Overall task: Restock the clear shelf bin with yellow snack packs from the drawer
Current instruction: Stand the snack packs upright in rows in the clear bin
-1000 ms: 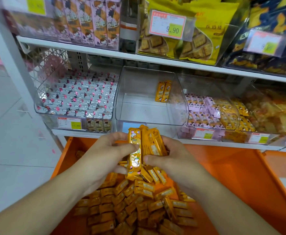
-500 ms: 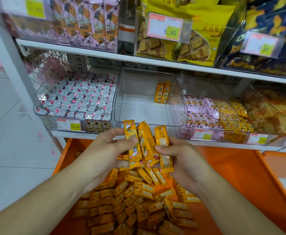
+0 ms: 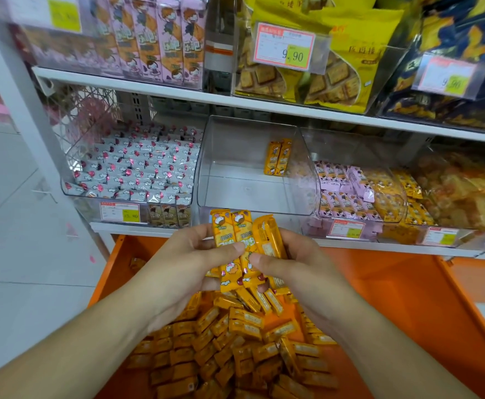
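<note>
Yellow snack packs (image 3: 242,249) — a small bunch pinched between left hand (image 3: 189,263) and right hand (image 3: 296,269) — sit below the clear shelf bin (image 3: 252,194), mid-frame; it holds two, the drawer (image 3: 393,306) many.

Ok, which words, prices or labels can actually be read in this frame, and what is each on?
"9.90": price tag on the bin of yellow biscuit bags.
"15.80", roughly: price tag on the silver-wrapped candy bin.
A partly blurred "9.90": tag on the dark blue bags.
Held snack packs, pink boxes, remaining tags: unreadable.
</note>
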`<state>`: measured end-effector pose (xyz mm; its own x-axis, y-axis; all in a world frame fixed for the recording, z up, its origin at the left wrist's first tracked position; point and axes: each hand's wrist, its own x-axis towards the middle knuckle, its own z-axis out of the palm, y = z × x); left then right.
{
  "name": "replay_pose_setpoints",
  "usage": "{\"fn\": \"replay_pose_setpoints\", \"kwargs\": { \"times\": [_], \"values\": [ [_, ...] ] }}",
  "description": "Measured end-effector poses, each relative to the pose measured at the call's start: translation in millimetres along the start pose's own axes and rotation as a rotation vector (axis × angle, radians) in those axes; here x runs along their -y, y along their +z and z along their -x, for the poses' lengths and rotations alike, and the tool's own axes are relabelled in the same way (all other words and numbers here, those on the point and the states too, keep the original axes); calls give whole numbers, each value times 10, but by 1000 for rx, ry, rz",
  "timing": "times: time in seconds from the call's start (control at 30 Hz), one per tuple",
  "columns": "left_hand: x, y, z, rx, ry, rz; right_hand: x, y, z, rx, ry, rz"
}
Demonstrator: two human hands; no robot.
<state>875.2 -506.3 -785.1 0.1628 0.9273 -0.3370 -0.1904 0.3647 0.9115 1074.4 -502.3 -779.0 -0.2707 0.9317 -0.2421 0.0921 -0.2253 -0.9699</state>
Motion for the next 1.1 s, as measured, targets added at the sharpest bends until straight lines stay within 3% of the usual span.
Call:
{"fn": "replay_pose_setpoints", "kwargs": {
  "times": [0.17,0.4,0.57,0.67,0.77,0.93,1.1],
  "values": [
    [0,0,4,-52,25,41,-60,90,13,-9,10,15],
    [92,121,48,-59,63,317,-109,215,28,-92,-13,-143],
    [115,211,122,-44,104,250,-67,243,27,-158,-94,-184],
    [8,119,64,-68,106,76,34,140,4,-180,-76,-69],
    [-220,-124,-13,-64,150,-230,180,-80,-18,-65,-61,242],
    [-301,-288,-40,214,45,-747,221,-247,1,182,-16,581],
    [-156,-195,5,464,-81,-887,193,-227,-4,243,18,602]
  ]
}}
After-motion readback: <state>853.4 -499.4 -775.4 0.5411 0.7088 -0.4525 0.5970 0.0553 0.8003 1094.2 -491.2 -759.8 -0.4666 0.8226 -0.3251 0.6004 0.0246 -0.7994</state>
